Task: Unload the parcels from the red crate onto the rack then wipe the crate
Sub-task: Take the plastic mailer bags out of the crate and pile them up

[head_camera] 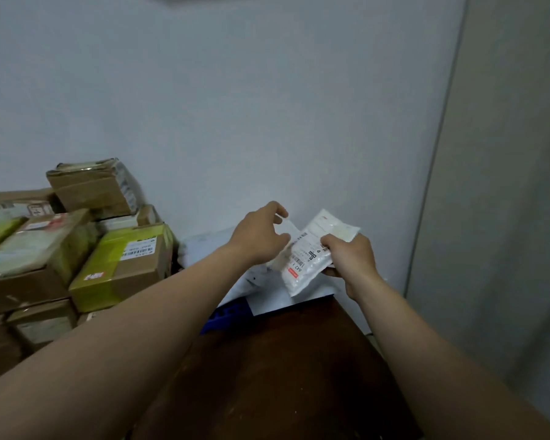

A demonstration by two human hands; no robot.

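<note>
Head view. I see a dark brown desk, worn and scuffed, running to a pale wall; a grey panel stands to the right.

Right hand grasps a white parcel by its lower edge, label up, held above the desk's far end.

Left hand: fingers curled at the parcel's left edge; I cannot tell whether it grips.

White mailers lie flat beneath. Something blue shows beside them.

Cardboard boxes are stacked to the left, against the wall.
</note>
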